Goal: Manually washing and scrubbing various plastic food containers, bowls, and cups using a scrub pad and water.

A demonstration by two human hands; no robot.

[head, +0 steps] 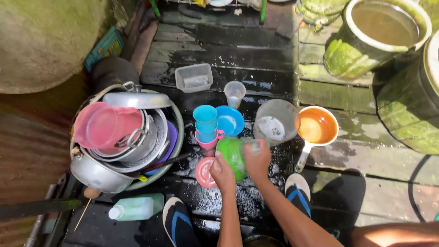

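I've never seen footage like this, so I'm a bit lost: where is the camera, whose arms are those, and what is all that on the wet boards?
There is only one picture, shot from a camera on a person's head, looking down at their own arms and sandalled feet. No machine is involved. The left hand and right hand both grip a green cup over wet wooden planks. Beside it lies a pink lid. Ahead stand stacked blue and pink cups, a blue plate, a clear jug and an orange ladle. To the left, a large basin holds pots and a pink pitcher.
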